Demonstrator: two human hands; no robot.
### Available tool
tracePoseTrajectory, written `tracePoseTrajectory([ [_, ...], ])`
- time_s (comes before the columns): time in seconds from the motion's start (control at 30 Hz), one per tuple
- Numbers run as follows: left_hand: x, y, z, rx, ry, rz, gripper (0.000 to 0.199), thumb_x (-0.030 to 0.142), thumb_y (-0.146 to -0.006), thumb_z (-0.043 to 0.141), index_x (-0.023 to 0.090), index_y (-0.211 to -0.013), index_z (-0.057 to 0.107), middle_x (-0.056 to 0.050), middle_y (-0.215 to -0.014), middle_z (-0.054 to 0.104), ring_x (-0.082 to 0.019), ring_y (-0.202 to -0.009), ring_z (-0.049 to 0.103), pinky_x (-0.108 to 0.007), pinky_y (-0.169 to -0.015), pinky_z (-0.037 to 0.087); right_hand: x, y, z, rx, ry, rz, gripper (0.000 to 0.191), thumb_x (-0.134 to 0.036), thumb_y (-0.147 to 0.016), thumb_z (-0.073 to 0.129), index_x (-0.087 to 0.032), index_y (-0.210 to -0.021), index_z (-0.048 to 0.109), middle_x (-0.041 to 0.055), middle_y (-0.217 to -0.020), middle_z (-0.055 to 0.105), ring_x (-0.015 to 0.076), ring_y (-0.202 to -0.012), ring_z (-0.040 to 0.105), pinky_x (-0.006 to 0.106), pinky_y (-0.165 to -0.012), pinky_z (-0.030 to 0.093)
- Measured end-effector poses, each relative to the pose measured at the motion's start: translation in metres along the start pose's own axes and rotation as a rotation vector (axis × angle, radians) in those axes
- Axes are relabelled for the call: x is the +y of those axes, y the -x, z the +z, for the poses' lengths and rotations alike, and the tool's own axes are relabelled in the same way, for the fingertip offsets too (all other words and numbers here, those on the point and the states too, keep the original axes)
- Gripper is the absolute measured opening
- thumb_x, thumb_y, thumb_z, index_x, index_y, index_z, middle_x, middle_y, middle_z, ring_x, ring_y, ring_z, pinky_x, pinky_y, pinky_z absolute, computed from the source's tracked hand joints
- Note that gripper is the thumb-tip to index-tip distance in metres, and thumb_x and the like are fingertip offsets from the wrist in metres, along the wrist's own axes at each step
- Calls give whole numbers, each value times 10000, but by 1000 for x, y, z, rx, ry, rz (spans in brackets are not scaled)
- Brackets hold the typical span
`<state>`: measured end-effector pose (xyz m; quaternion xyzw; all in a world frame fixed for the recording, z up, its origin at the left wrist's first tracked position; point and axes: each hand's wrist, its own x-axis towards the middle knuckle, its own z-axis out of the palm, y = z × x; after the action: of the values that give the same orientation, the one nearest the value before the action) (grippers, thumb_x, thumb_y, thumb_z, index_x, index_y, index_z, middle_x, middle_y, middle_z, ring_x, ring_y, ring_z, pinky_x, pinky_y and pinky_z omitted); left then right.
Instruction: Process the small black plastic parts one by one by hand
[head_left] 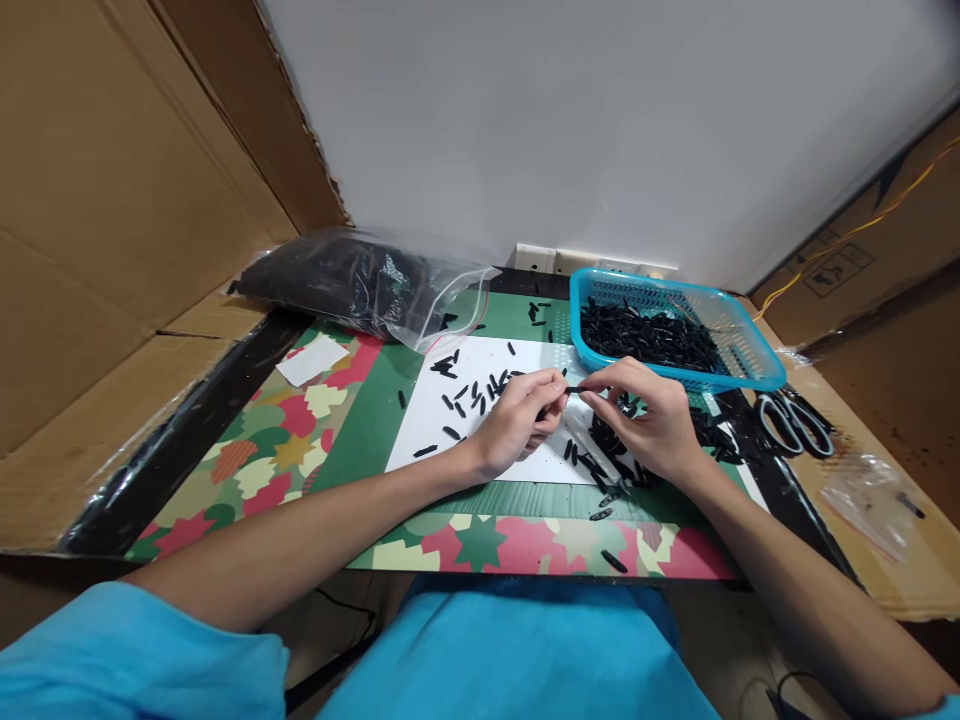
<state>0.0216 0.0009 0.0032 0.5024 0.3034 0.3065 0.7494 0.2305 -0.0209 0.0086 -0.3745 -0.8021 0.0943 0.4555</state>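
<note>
While the left hand (523, 422) pinches one end of a slim black piece (575, 390), possibly a clip, the right hand (651, 412) holds the other between fingertips above white paper (536, 352).

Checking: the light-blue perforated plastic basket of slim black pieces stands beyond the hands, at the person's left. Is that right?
Wrong side: the light-blue perforated plastic basket of slim black pieces stands beyond the left hand and right hand, at the person's right, as the head view shows.
</note>
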Motion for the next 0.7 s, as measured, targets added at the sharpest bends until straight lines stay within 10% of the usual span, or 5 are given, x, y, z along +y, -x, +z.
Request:
tracePoseTrajectory([
  [0.7,0,1,1,22,-33,42,435,591,-998,599,238,-794,451,123,-526,307,-46,-404,145,-146,-347,142,4,2,1,-19,15,6,67,-213,-1044,669,-230,-1045,734,47,-890,763,168,-718,668,296,-628,542],
])
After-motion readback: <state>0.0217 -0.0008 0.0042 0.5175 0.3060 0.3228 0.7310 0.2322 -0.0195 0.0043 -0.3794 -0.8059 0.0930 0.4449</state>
